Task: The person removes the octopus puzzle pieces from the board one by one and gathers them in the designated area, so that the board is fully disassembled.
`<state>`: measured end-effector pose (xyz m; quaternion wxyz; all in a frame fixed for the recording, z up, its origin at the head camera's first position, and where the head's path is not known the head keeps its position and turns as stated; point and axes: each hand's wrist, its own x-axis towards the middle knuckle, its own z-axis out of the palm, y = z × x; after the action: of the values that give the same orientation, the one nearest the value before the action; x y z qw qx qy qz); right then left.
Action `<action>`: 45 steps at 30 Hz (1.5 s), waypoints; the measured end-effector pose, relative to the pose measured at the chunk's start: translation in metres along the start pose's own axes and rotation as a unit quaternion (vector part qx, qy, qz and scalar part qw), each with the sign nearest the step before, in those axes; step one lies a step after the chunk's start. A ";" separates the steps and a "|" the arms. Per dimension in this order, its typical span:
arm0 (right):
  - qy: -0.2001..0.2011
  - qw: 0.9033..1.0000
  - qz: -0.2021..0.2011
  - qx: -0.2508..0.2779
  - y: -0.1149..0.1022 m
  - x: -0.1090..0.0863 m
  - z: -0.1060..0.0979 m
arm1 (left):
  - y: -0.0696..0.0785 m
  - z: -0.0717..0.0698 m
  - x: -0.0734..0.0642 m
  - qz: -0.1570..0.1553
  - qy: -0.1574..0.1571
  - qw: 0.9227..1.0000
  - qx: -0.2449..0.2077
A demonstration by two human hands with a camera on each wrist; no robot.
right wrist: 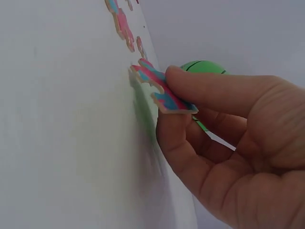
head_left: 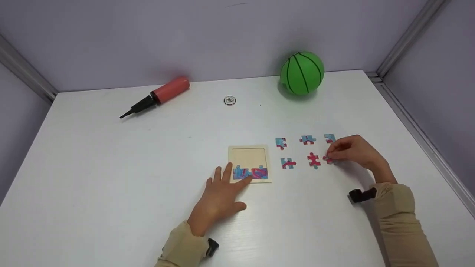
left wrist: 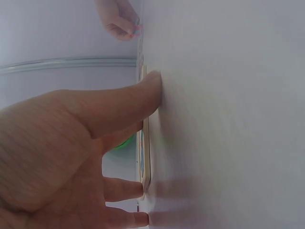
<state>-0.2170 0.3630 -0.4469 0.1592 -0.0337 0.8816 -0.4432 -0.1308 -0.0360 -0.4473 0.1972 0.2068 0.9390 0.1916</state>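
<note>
Between thumb and fingers my right hand (head_left: 350,152) pinches a pink and blue jigsaw piece (right wrist: 164,90), raised off the table in the right wrist view. My left hand (head_left: 220,193) lies spread at the lower left of a square wooden puzzle tray (head_left: 268,163), fingertips on its frame. Along the tray's bottom lie fitted blue and purple pieces (head_left: 259,173); above them its bare wood shows. Several loose pieces lie right of the tray, among them a red one (head_left: 314,160), a blue corner piece (head_left: 329,138) beside my right fingers, and another piece (head_left: 281,143) nearest the tray.
At the back right sits a green ball (head_left: 302,73) with black lines. A red and black hand pump (head_left: 163,94) lies at the back left. Between them is a round chip (head_left: 229,100). Walls border the white table (head_left: 111,178) at the back and sides.
</note>
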 end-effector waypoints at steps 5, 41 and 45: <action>0.026 0.997 0.007 -0.077 -0.005 0.000 0.001 | 0.000 -0.001 -0.003 -0.001 0.008 1.000 -0.001; 0.012 0.990 -0.133 -0.045 -0.103 0.037 0.107 | 0.002 -0.001 -0.001 -0.014 -0.014 1.000 -0.002; -0.036 0.987 -0.149 -0.051 -0.116 0.043 0.133 | 0.005 0.000 0.001 -0.012 -0.018 1.000 0.006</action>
<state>-0.2264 0.1819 -0.4400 0.1213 -0.1886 0.8818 -0.4149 -0.1297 -0.0317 -0.4459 0.2147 0.2001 0.9389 0.1798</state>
